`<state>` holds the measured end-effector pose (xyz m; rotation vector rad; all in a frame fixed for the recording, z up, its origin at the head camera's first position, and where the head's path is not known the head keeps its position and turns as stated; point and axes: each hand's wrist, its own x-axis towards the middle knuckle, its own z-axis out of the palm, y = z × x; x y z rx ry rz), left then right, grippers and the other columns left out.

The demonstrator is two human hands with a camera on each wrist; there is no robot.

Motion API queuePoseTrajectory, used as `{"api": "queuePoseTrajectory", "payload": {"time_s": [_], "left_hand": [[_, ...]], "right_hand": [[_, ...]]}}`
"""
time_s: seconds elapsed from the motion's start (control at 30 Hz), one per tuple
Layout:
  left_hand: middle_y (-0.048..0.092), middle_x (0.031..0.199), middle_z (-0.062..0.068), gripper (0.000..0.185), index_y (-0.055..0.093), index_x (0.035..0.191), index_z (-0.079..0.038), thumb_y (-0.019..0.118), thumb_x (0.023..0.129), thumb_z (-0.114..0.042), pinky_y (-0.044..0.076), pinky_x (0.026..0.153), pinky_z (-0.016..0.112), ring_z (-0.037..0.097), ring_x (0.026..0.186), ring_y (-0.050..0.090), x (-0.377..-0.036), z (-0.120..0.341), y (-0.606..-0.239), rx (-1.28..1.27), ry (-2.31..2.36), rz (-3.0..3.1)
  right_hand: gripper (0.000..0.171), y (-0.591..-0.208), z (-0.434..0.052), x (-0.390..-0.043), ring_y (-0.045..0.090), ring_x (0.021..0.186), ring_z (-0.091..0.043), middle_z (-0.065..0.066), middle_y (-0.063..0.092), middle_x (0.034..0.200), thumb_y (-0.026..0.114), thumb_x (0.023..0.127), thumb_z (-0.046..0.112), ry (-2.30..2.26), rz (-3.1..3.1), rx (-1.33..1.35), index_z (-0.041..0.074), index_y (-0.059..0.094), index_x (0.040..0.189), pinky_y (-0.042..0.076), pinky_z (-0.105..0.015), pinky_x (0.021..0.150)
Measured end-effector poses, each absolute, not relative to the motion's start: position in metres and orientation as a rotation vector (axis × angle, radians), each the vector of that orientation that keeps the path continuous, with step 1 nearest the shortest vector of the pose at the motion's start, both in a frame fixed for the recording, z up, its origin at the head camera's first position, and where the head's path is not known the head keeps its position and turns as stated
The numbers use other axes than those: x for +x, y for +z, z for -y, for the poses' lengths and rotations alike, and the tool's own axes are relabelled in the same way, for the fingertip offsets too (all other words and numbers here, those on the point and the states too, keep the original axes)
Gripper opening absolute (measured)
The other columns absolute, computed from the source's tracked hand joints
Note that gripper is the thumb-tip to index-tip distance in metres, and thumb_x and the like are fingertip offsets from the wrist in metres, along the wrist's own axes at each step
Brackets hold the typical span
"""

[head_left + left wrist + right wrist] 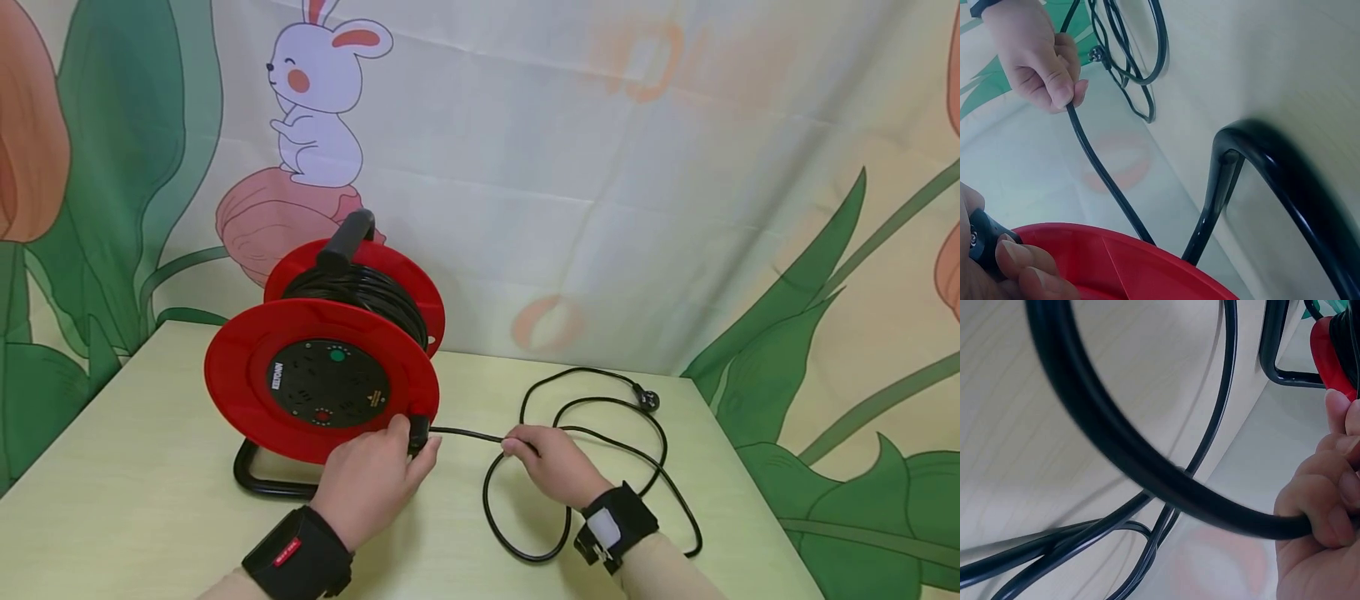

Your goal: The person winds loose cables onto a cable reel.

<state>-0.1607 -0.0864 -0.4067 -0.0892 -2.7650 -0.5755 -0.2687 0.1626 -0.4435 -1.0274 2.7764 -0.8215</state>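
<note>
A red cable reel [247,375] with black cord wound on its drum stands on the left of the table. The left hand [375,479] grips the black crank knob [419,433] at the lower right of the reel's front disc. The right hand [558,462] holds the black cable [468,432] with curled fingers, a short way right of the reel. Between hand and reel the cable runs nearly straight. In the right wrist view the fingers [1316,500] wrap the cable [1210,509]. Loose loops [525,557] lie beneath and beyond this hand, ending in a plug [647,400].
The reel rests on a black tubular stand [273,486] and has a black carrying handle [347,240] on top. Sockets sit in its dark centre panel [328,383]. Behind the pale table [135,517] hangs a printed cloth [480,183] with a rabbit and plants.
</note>
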Motion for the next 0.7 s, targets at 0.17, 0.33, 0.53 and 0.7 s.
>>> {"api": "queuePoseTrajectory", "payload": {"time_s": [0.17,0.33,0.53,0.7], "left_hand": [[0.04,0.05,-0.002,0.039,0.047,0.078,-0.01,0.057,0.093,-0.045,0.031,0.043,0.029,0.013,0.043,0.039,-0.161,0.087,-0.41,-0.092,-0.577,2.762],[0.039,0.05,-0.003,0.039,0.047,0.078,-0.01,0.057,0.093,-0.045,0.031,0.044,0.028,0.013,0.043,0.039,-0.161,0.087,-0.411,-0.094,-0.577,2.762],[0.039,0.049,-0.002,0.04,0.046,0.076,-0.01,0.058,0.093,-0.043,0.031,0.042,0.028,0.013,0.042,0.038,-0.159,0.088,-0.416,-0.096,-0.572,2.758],[0.039,0.05,-0.002,0.039,0.047,0.077,-0.008,0.058,0.093,-0.043,0.031,0.042,0.028,0.013,0.042,0.038,-0.157,0.091,-0.422,-0.099,-0.565,2.772]], "right_hand": [[0.023,-0.445,-0.161,-0.27,0.056,0.079,-0.009,0.003,0.066,0.09,0.051,0.101,0.028,-0.815,-2.776,-1.018,0.014,0.068,0.097,0.047,-0.033,0.074],[0.024,-0.444,-0.162,-0.268,0.053,0.075,-0.009,0.01,0.062,0.087,0.05,0.101,0.03,-0.822,-2.771,-0.996,0.015,0.069,0.097,0.046,-0.031,0.071],[0.032,-0.435,-0.18,-0.269,0.041,0.059,-0.012,0.007,0.048,0.068,0.05,0.099,0.045,-1.032,-2.684,-0.731,0.021,0.068,0.088,0.037,-0.029,0.056],[0.04,-0.416,-0.205,-0.267,0.03,0.049,-0.014,0.001,0.035,0.058,0.053,0.096,0.047,-1.345,-2.417,-0.477,0.01,0.063,0.084,0.028,-0.025,0.047]]}}
